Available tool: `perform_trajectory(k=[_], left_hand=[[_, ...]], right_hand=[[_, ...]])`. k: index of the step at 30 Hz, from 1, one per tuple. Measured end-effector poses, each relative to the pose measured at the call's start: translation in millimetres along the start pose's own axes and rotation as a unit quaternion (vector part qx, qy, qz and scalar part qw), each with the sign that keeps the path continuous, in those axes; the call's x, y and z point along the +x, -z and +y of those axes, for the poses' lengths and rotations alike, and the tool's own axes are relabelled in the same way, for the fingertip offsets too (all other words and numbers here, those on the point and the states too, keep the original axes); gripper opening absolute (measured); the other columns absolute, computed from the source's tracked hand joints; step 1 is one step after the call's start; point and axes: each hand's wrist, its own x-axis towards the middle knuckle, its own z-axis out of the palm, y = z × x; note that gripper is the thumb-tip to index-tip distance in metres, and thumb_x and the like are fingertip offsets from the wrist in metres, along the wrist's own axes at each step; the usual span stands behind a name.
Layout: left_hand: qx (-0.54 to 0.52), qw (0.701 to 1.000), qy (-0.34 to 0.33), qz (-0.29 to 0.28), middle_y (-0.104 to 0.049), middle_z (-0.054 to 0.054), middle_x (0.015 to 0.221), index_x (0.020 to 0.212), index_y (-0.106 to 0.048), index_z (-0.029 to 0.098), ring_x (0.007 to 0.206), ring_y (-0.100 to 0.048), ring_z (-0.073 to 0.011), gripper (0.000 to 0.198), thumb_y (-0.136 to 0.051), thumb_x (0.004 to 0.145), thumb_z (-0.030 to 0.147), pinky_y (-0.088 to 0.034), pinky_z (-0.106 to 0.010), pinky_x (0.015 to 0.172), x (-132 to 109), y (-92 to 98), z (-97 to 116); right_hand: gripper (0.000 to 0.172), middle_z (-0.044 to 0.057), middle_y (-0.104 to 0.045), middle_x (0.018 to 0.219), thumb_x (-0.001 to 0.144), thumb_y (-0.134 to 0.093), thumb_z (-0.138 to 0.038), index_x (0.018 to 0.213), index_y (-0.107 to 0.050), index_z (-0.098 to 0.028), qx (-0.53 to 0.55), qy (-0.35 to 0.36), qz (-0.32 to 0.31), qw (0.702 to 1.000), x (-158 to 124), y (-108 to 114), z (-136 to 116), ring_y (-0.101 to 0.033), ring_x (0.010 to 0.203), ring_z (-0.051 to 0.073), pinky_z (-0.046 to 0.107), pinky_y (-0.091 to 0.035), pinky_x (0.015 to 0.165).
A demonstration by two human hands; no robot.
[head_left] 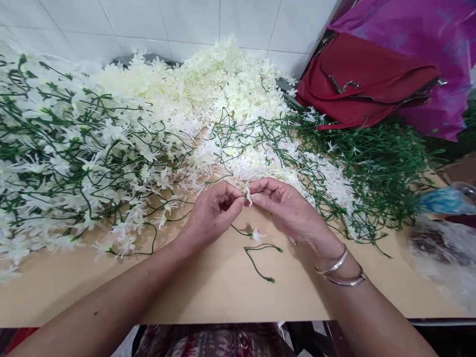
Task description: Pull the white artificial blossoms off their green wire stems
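Note:
A small white artificial flower (247, 193) is pinched between my two hands, above the tan tabletop. My left hand (215, 210) closes thumb and forefinger at the flower's base, where a green stem (241, 231) seems to hang down. My right hand (277, 201), with metal bangles on the wrist, pinches the petals from the other side. Just below the hands hangs or lies another white blossom (257, 235) at the end of that stem; I cannot tell which. A bare forked green stem (256, 263) lies on the table nearer to me.
Stemmed white flowers (85, 153) are heaped at left. Loose cream blossoms (223, 79) pile against the tiled wall (193, 20). Green stems (379, 168) lie at right, under a red bag (372, 79) and purple plastic (420, 29). A clear plastic bag (442, 253) sits at the right edge.

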Motion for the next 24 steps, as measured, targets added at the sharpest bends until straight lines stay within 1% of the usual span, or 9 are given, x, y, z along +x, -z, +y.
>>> perform_trajectory(k=[4,8,14,17,19,21,22,24], left_hand=[[0.038,0.999,-0.013,0.004,-0.063,0.002,0.072,0.089,-0.067,0.018,0.063,-0.053,-0.0102,0.011,-0.064,0.097,0.024,-0.039,-0.023,0.058,0,0.2,0],[0.067,0.997,-0.029,0.001,-0.062,0.002,0.072,0.087,-0.066,0.018,0.061,-0.05,-0.0093,0.013,-0.064,0.098,0.024,-0.038,-0.023,0.057,1,1.1,1],[0.069,0.997,-0.026,-0.01,-0.061,0.001,0.071,0.087,-0.066,0.019,0.063,-0.051,-0.0108,0.014,-0.064,0.099,0.027,-0.039,-0.024,0.058,0,2.4,-1],[0.072,0.997,-0.033,-0.01,-0.061,0.001,0.07,0.087,-0.066,0.019,0.062,-0.051,-0.0108,0.013,-0.063,0.098,0.025,-0.039,-0.024,0.058,-1,0.4,-2],[0.069,0.997,-0.025,-0.011,-0.059,0.002,0.068,0.086,-0.066,0.019,0.06,-0.049,-0.0106,0.013,-0.064,0.097,0.025,-0.037,-0.024,0.057,-1,-1.6,0],[0.035,0.999,-0.009,-0.008,-0.059,0.002,0.068,0.086,-0.065,0.019,0.061,-0.05,-0.0107,0.014,-0.066,0.097,0.027,-0.039,-0.024,0.057,0,-1.5,2],[-0.001,1.0,0.001,-0.012,-0.061,0.001,0.069,0.086,-0.065,0.019,0.063,-0.053,-0.0113,0.015,-0.067,0.096,0.03,-0.042,-0.024,0.059,2,0.4,4],[-0.105,0.994,0.033,-0.018,-0.066,-0.001,0.074,0.087,-0.066,0.019,0.068,-0.06,-0.0129,0.02,-0.072,0.093,0.038,-0.05,-0.026,0.066,6,9.1,8]], right_hand=[[0.026,0.0,-0.073,0.077,0.081,-0.088,-0.041,0.087,-0.073,-0.022,-0.017,-0.01,0.004,1.0,2,-2,2,-0.065,0.077,0.016,0.032,-0.049,0.08],[0.03,-0.001,-0.072,0.072,0.081,-0.087,-0.046,0.085,-0.072,-0.021,-0.042,-0.012,0.018,0.999,1,-4,2,-0.064,0.071,0.015,0.031,-0.049,0.075],[0.03,0.0,-0.072,0.072,0.084,-0.084,-0.046,0.086,-0.07,-0.02,-0.083,-0.009,0.002,0.997,0,-6,-1,-0.065,0.07,0.015,0.031,-0.05,0.073],[0.032,0.001,-0.073,0.074,0.083,-0.085,-0.049,0.085,-0.069,-0.02,-0.086,-0.012,0.004,0.996,0,-7,-1,-0.066,0.07,0.016,0.032,-0.052,0.073],[0.035,0.001,-0.073,0.074,0.081,-0.087,-0.05,0.085,-0.07,-0.02,-0.078,-0.016,0.002,0.997,1,-7,-1,-0.067,0.071,0.016,0.032,-0.053,0.073],[0.036,0.001,-0.072,0.074,0.079,-0.088,-0.051,0.084,-0.07,-0.02,-0.06,-0.017,-0.004,0.998,1,-6,-1,-0.067,0.071,0.016,0.032,-0.054,0.075],[0.036,0.001,-0.072,0.075,0.079,-0.089,-0.05,0.085,-0.07,-0.02,-0.046,-0.015,-0.009,0.999,1,-5,-1,-0.068,0.072,0.016,0.032,-0.054,0.076],[0.035,0.001,-0.074,0.08,0.08,-0.088,-0.049,0.091,-0.071,-0.021,-0.015,-0.006,-0.01,1.0,1,-4,0,-0.07,0.077,0.016,0.033,-0.055,0.082]])
